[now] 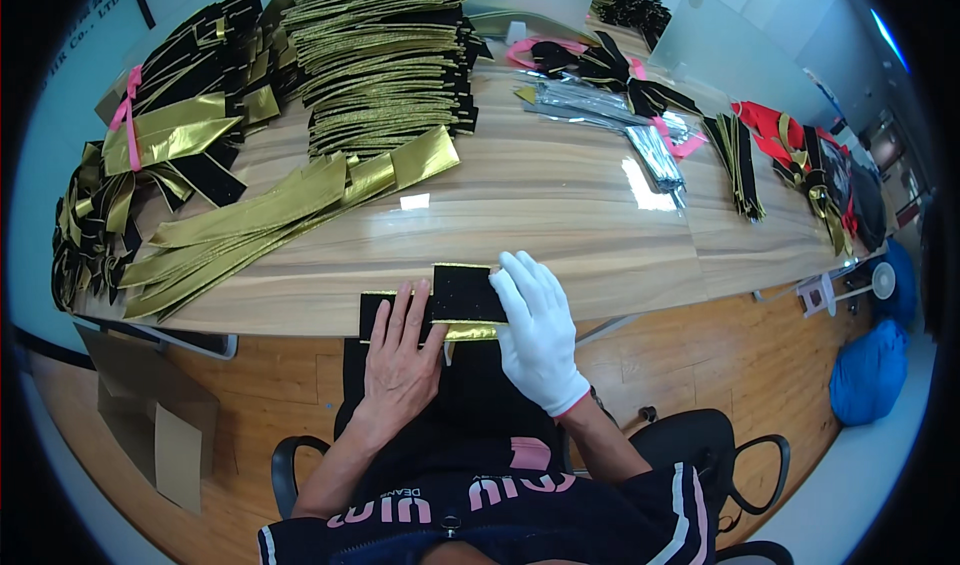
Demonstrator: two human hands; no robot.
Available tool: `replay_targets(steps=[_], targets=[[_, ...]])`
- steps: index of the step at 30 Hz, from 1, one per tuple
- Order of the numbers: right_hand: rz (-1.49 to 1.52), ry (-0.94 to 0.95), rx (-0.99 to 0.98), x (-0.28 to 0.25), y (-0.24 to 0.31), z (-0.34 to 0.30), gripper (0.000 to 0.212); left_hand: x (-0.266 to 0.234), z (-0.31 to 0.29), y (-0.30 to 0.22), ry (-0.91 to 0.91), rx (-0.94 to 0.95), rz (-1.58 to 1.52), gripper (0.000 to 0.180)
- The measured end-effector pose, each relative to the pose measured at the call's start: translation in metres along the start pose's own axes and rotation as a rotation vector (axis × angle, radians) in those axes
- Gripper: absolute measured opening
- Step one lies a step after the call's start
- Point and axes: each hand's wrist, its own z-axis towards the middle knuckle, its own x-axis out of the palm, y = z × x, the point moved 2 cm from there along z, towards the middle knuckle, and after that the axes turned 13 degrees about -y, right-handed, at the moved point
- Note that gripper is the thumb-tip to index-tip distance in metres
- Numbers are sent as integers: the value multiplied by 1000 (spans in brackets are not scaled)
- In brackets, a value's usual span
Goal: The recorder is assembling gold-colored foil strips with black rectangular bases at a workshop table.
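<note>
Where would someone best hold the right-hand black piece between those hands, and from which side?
Probably by the right edge of the black piece, from the right: it lies roughly flat, the bare left hand crowds its left side, and the white-gloved right hand is at that edge.

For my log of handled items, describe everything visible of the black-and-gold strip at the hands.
The strip looks like fabric: matte black faces up, thin gold edging, and shiny gold showing along the near side. Its right part sits farther from the person than the left and seems to overlap it; whether this is one folded piece or two, I cannot tell. It lies roughly flat at the table's near edge. The bare left hand's fingers rest on its left part; the gloved right hand touches its right end.
</note>
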Motion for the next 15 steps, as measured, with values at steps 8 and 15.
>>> replay_targets(steps=[8,15], targets=[[-2,38,22,4,2,-6,67,-4,-5,2,28,-69,-44,43],[18,-81,59,3,-20,-6,57,1,9,7,4,-48,-53,72]])
